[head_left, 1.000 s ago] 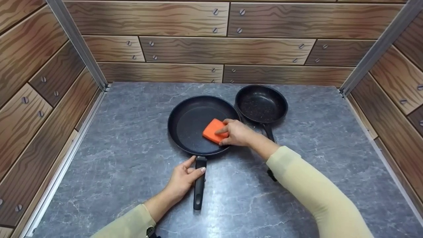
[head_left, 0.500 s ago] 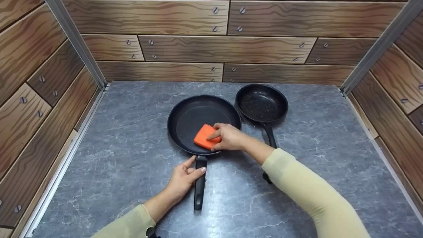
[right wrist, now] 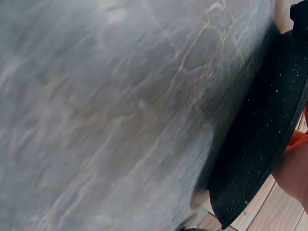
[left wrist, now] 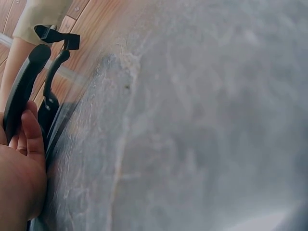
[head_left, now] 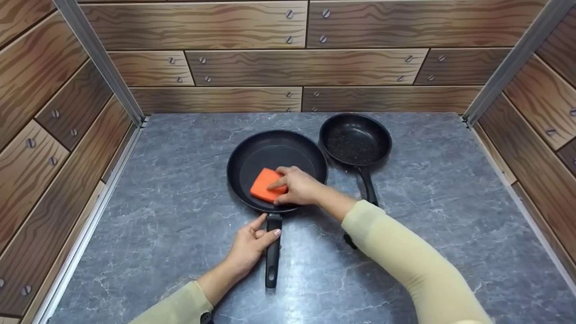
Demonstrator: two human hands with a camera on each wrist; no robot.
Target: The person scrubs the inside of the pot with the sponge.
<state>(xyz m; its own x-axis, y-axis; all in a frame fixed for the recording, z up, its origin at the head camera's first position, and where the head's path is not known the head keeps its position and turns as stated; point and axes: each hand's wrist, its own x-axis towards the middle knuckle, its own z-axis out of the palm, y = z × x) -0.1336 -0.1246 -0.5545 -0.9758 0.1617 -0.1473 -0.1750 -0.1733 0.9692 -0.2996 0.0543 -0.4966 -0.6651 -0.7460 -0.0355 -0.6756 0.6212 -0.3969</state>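
Observation:
A large black frying pan [head_left: 274, 148] sits on the grey marbled table, its handle [head_left: 272, 261] toward the person. My left hand [head_left: 245, 245] grips that handle near the pan, thumb on top; the left wrist view shows the fingers curled beside the handle [left wrist: 24, 86]. Inside the pan, my right hand [head_left: 299, 186] holds an orange sponge [head_left: 265, 185] flat against the lower part of the base, fingers over its right side. In the right wrist view the pan's speckled outer wall [right wrist: 260, 120] hides most of that hand [right wrist: 294, 175].
A smaller black frying pan [head_left: 355, 139] stands right beside the large one, at the back right. Its handle [head_left: 368, 184] points toward the person and passes behind the right forearm. Wood-patterned walls [head_left: 252, 67] enclose the table [head_left: 180, 180] at the back and sides.
My right hand has slid the orange sponge leftward across the pan's base, from its right side to the lower left. The left hand has stayed on the handle.

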